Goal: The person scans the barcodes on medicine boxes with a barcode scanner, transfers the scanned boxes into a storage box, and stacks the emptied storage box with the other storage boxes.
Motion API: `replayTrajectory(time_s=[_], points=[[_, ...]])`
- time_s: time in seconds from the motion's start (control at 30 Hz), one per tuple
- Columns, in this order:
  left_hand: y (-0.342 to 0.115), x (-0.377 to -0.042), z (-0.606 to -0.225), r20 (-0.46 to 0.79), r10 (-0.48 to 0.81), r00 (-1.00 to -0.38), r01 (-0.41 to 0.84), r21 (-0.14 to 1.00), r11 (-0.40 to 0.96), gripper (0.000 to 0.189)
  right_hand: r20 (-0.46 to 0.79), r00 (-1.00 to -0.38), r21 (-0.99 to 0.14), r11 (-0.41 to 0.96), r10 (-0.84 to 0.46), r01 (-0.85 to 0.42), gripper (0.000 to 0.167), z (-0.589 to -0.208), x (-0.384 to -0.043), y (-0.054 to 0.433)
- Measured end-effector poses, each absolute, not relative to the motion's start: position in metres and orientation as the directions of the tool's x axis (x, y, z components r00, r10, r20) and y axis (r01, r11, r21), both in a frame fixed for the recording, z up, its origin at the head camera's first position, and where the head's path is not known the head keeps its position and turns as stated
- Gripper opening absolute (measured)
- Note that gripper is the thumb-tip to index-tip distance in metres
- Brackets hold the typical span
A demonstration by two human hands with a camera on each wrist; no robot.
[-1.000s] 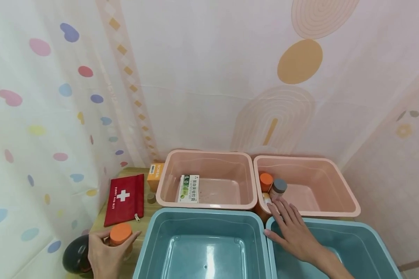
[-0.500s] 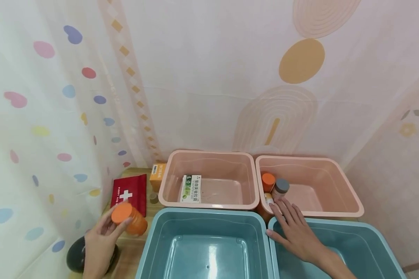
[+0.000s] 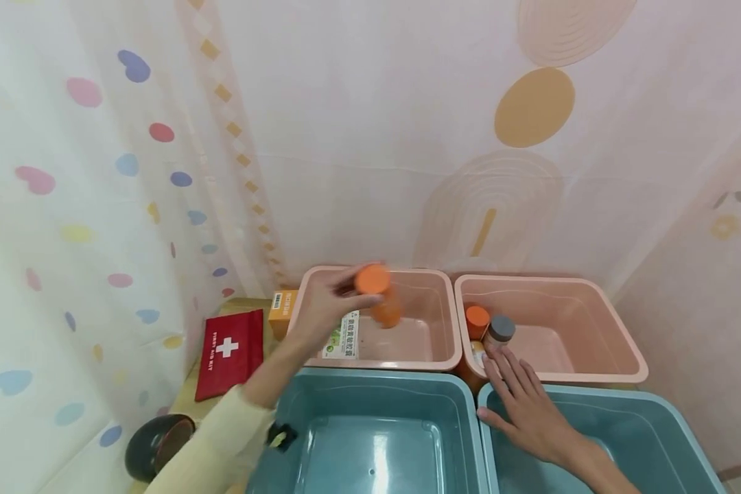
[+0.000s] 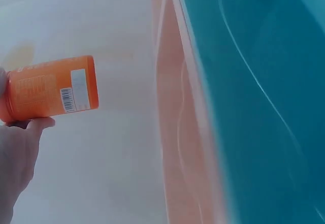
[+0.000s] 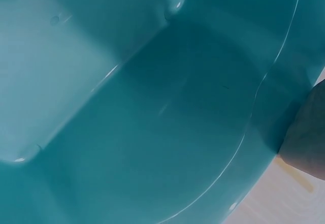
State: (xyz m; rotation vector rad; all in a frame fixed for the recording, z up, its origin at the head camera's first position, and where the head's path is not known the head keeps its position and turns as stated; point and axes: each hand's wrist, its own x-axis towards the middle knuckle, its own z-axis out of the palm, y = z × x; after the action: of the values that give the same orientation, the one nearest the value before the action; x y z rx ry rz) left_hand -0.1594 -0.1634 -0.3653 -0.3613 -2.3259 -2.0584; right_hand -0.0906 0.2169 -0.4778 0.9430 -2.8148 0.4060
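Note:
My left hand (image 3: 321, 305) grips an orange bottle (image 3: 387, 312) with an orange cap, tilted over the left pink bin (image 3: 429, 357). In the left wrist view the bottle (image 4: 45, 89) shows a white label patch with a barcode, thumb and fingers around its cap end. A white and green medicine box (image 3: 346, 337) lies in that bin, partly behind the forearm. My right hand (image 3: 525, 405) rests with fingers extended at the front left rim of the right pink bin (image 3: 593, 376). Beside its fingertips stand an orange-capped bottle (image 3: 477, 321) and a grey-capped bottle (image 3: 501, 331).
Two teal bins, left (image 3: 370, 374) and right (image 3: 639, 398), stand in front of the pink ones. On the wooden table at left are a red first aid pouch (image 3: 234, 353), an orange box (image 3: 281, 312) and a dark rounded bowl (image 3: 154, 446). A patterned curtain (image 3: 358, 171) hangs behind.
My left hand has lifted the orange bottle from the table at left and carried it right and away, over the left pink bin. My right hand has stayed in place.

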Motion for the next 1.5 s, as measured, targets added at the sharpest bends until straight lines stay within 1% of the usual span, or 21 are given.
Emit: replayTrajectory(time_s=[0.1,0.13,0.23,0.3,0.37,0.5,0.6,0.67,0.77,0.83,0.87,0.97,1.03,1.13,1.2,1.37,1.43,1.5], points=[[-0.105,-0.192,-0.365,0.112,0.265,-0.958,0.13,0.99,0.051,0.06,0.248,-0.767,-0.152,0.759,-0.591,-0.634,0.09,-0.476,-0.092,0.222],[-0.086,-0.201,-0.366,0.083,0.274,-0.958,0.099,0.994,0.046,0.061,0.248,-0.764,-0.147,0.756,-0.596,-0.638,0.091,-0.476,-0.092,0.223],[-0.034,-0.222,-0.375,0.049,0.292,-0.955,0.046,0.999,-0.02,0.057,0.197,-0.78,-0.196,0.756,-0.594,-0.625,0.095,-0.473,-0.092,0.225],[-0.007,-0.23,-0.384,0.021,0.297,-0.955,0.011,0.999,-0.035,0.054,0.177,-0.785,-0.226,0.751,-0.594,-0.62,0.096,-0.473,-0.093,0.225],[0.015,-0.234,-0.393,0.0,0.292,-0.956,-0.007,1.0,-0.021,0.05,0.18,-0.78,-0.244,0.74,-0.6,-0.626,0.097,-0.474,-0.093,0.225],[0.046,-0.239,-0.411,-0.049,0.264,-0.963,-0.039,0.998,0.042,0.05,0.227,-0.755,-0.217,0.724,-0.615,-0.655,0.098,-0.48,-0.096,0.225],[0.057,-0.243,-0.422,-0.049,0.287,-0.957,-0.024,0.996,0.09,0.051,0.253,-0.738,-0.196,0.714,-0.626,-0.673,0.098,-0.483,-0.097,0.223],[0.061,-0.246,-0.428,-0.035,0.319,-0.947,0.02,0.986,0.167,0.053,0.262,-0.733,-0.197,0.709,-0.628,-0.677,0.096,-0.481,-0.096,0.222],[0.064,-0.249,-0.434,0.001,0.379,-0.925,0.131,0.939,0.318,0.054,0.269,-0.731,-0.198,0.707,-0.627,-0.679,0.094,-0.478,-0.094,0.221],[0.066,-0.253,-0.435,0.028,0.434,-0.901,0.21,0.902,0.377,0.049,0.268,-0.735,-0.181,0.716,-0.624,-0.674,0.094,-0.477,-0.093,0.221],[0.067,-0.254,-0.434,0.041,0.469,-0.882,0.247,0.888,0.387,0.045,0.268,-0.735,-0.175,0.719,-0.622,-0.673,0.094,-0.476,-0.093,0.221],[0.071,-0.259,-0.431,0.055,0.578,-0.814,0.346,0.845,0.408,0.044,0.271,-0.735,-0.164,0.722,-0.622,-0.672,0.095,-0.475,-0.093,0.221],[0.072,-0.26,-0.429,0.041,0.64,-0.767,0.379,0.834,0.4,0.047,0.275,-0.734,-0.173,0.72,-0.621,-0.673,0.095,-0.474,-0.092,0.221],[0.073,-0.26,-0.43,0.005,0.687,-0.727,0.39,0.826,0.407,0.053,0.271,-0.74,-0.193,0.719,-0.615,-0.668,0.093,-0.473,-0.092,0.221],[0.073,-0.26,-0.434,-0.011,0.693,-0.721,0.406,0.803,0.435,0.053,0.258,-0.752,-0.215,0.723,-0.606,-0.657,0.091,-0.472,-0.091,0.221],[0.073,-0.259,-0.443,-0.031,0.675,-0.737,0.459,0.71,0.534,0.056,0.213,-0.781,-0.265,0.734,-0.588,-0.625,0.085,-0.47,-0.09,0.222],[0.076,-0.259,-0.444,-0.026,0.668,-0.743,0.479,0.676,0.559,0.054,0.209,-0.782,-0.262,0.737,-0.588,-0.623,0.084,-0.47,-0.089,0.223],[0.078,-0.259,-0.445,-0.013,0.662,-0.749,0.5,0.645,0.578,0.047,0.217,-0.777,-0.243,0.738,-0.591,-0.63,0.084,-0.47,-0.089,0.224]])
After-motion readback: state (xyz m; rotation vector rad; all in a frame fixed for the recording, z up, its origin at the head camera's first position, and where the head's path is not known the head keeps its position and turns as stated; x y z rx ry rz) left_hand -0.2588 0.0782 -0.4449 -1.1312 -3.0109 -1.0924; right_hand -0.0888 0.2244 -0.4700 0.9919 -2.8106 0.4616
